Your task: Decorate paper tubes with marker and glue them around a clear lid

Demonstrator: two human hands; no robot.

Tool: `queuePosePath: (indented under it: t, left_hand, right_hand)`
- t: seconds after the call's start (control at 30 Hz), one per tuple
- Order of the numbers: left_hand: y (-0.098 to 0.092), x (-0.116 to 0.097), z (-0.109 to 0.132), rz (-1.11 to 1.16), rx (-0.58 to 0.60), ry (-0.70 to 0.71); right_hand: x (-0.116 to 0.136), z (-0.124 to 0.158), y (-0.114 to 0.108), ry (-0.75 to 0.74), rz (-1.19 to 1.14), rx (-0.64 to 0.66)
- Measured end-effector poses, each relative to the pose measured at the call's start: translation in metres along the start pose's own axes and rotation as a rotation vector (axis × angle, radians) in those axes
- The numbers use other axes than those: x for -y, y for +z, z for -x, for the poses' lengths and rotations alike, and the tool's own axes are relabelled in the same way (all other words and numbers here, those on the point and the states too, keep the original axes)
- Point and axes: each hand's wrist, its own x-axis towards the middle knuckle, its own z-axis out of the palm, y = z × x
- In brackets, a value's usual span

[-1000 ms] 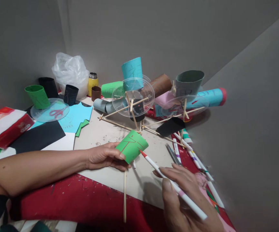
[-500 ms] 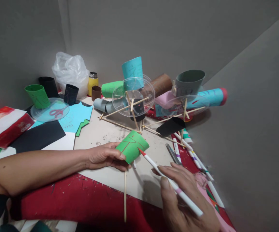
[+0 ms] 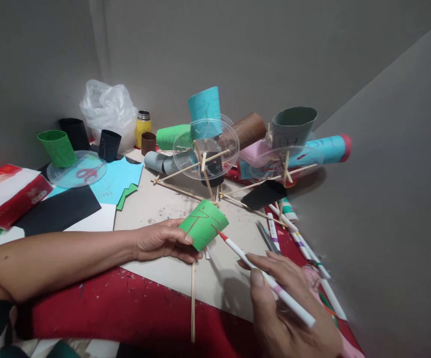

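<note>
My left hand [image 3: 163,242] is closed round a green paper tube [image 3: 203,224] that lies tilted over the beige board [image 3: 170,204]; red pen lines show on its side. My right hand [image 3: 286,308] grips a white marker with a red tip [image 3: 263,278], and the tip touches the tube's lower right edge. A thin wooden stick [image 3: 193,303] lies on the board just below the tube.
Behind stands a stick frame [image 3: 204,174] carrying clear plastic lids and paper tubes in teal, brown, grey and green. Several markers [image 3: 301,243] and scissors [image 3: 265,234] lie at right. Paper sheets, a lid with cups [image 3: 75,169], a red box [image 3: 8,194] and a plastic bag [image 3: 107,112] sit left.
The marker tip has shifted slightly along the tube's edge, and my right hand has edged with it. My left hand keeps the tube still.
</note>
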Motion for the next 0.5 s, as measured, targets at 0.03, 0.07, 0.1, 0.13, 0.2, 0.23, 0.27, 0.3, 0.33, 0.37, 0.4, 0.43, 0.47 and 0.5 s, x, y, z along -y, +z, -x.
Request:
queuePosePath:
  t: [0.03,0.07,0.1,0.13,0.2,0.23,0.27,0.3,0.33,0.37,0.4,0.43,0.47,0.5]
  left_hand:
    - [-0.0005,0.0002,-0.0001,0.004,0.002,0.001]
    - [-0.0010,0.0005,-0.0002,0.005,0.006,0.004]
    - [-0.0015,0.0008,-0.0003,0.005,0.011,0.006]
    - [-0.0019,0.0012,-0.0004,0.005,0.013,0.009]
    - [-0.0019,0.0014,-0.0006,0.001,0.016,0.011]
    - [-0.0016,0.0012,-0.0006,-0.004,0.015,0.011]
    - [-0.0009,0.0009,-0.0004,-0.010,0.012,0.010]
    - [-0.0001,0.0003,-0.0002,-0.016,0.009,0.009]
    - [0.0010,-0.0003,0.0001,-0.023,0.005,0.007]
    - [0.0021,-0.0010,0.0004,-0.030,0.002,0.007]
    - [0.0031,-0.0017,0.0007,-0.036,-0.001,0.007]
    - [0.0041,-0.0022,0.0010,-0.041,-0.005,0.008]
    - [0.0048,-0.0025,0.0012,-0.045,-0.009,0.008]
    - [0.0054,-0.0026,0.0012,-0.048,-0.013,0.008]
  right_hand:
    - [0.0002,-0.0003,0.0001,-0.002,0.003,-0.003]
    - [0.0003,-0.0004,0.0004,-0.002,0.006,-0.004]
    - [0.0004,-0.0002,0.0006,0.000,0.007,-0.004]
    - [0.0005,0.0003,0.0009,0.004,0.006,-0.006]
    - [0.0008,0.0022,0.0010,0.013,-0.018,-0.024]
    - [0.0011,0.0034,0.0008,0.009,-0.035,-0.042]
    - [0.0014,0.0046,0.0005,-0.003,-0.055,-0.065]
    - [0.0017,0.0055,0.0001,-0.017,-0.071,-0.079]
    - [0.0020,0.0061,-0.0004,-0.033,-0.080,-0.077]
    - [0.0020,0.0063,-0.0008,-0.057,-0.085,-0.057]
    - [0.0018,0.0061,-0.0011,-0.083,-0.089,-0.028]
    - [0.0013,0.0057,-0.0012,-0.108,-0.094,0.005]
    - [0.0006,0.0051,-0.0011,-0.133,-0.101,0.031]
    - [-0.0002,0.0047,-0.0009,-0.153,-0.108,0.050]
